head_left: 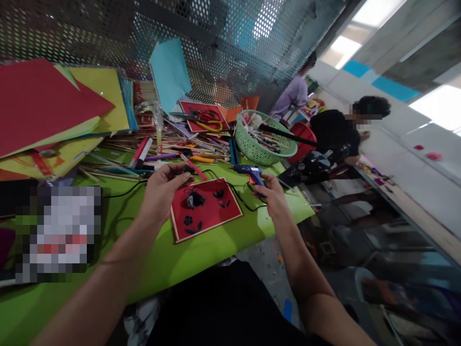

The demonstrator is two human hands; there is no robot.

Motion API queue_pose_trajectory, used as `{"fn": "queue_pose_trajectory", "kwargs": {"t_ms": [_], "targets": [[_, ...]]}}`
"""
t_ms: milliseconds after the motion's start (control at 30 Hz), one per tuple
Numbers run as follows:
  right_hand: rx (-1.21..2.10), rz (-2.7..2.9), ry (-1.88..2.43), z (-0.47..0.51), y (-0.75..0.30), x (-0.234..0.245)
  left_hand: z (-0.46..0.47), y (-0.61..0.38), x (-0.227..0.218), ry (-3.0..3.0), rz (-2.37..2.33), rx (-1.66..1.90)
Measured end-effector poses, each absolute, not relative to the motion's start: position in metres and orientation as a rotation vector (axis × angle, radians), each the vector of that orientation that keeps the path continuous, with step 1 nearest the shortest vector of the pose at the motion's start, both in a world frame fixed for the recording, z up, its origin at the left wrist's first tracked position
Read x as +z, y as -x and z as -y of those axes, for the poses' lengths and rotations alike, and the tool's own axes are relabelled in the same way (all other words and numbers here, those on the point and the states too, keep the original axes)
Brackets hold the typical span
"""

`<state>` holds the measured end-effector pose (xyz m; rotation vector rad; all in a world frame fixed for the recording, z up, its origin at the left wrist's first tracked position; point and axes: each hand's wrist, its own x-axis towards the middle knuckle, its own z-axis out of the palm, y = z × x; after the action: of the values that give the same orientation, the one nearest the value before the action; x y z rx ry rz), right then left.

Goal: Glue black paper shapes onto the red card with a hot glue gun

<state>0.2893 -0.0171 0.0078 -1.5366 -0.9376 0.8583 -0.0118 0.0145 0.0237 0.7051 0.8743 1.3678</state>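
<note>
My right hand (pixel 271 191) grips a blue hot glue gun (pixel 248 170) by its handle, with the nozzle pointing left. In my left hand (pixel 166 186) a small black piece (pixel 188 168) is pinched between thumb and fingers; its exact shape is too small to tell. Between the two hands a red card (pixel 212 220) with a pale edge lies on the table. Several black cut-out shapes, among them a flower (pixel 188 220) and leaf-like bits, rest on it. A pink strip (pixel 194 167) lies just beyond my left fingertips.
Green basket (pixel 264 153) of tools stands at the back right. Scissors (pixel 207 115), sticks and markers crowd the back; coloured paper sheets (pixel 39 105) are stacked left. A black cord (pixel 239 198) runs past the card. Two people sit further right.
</note>
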Motion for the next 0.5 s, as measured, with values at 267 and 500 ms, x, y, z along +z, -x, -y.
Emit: {"fn": "queue_pose_trajectory", "kwargs": {"t_ms": [267,500], "targets": [[1.461,0.688,1.175,0.038,-0.271,0.029,-0.015,0.011,0.024,-0.691,-0.886,1.372],[1.611,0.731,0.845,0.038,-0.258,0.04,-0.015,0.014,0.021,-0.697,-0.858,1.305]]}}
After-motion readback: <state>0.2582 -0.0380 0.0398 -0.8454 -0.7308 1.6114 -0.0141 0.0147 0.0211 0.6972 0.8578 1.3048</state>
